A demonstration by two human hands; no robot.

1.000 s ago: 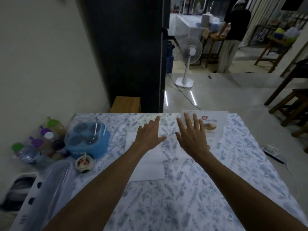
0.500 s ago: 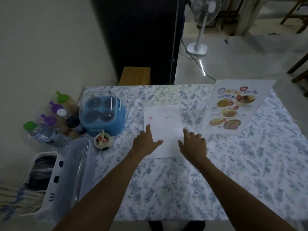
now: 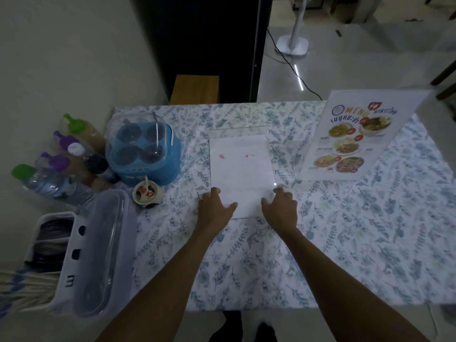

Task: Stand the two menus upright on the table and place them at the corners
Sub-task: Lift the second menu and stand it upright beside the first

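Note:
A menu [image 3: 240, 169] lies flat in the middle of the floral-clothed table [image 3: 370, 243], blank white side up, with a clear holder edge showing at its far end. My left hand [image 3: 214, 208] is on its near left corner and my right hand [image 3: 281, 208] on its near right corner. On both, the thumb rests on top and the fingers curl at the side edges. The second menu [image 3: 352, 141], printed with food photos, lies face up near the far right corner, its top reaching past the table edge.
A blue condiment caddy [image 3: 145, 154], a small bowl [image 3: 147, 193], several bottles [image 3: 49, 178] and a white basket with a clear lid [image 3: 93, 248] crowd the left side. A wooden stool [image 3: 197, 88] and a fan base [image 3: 292, 44] stand beyond the far edge.
My view has tilted down onto the table. Both hands drew back from the far side to the near corners of the white menu and closed on them.

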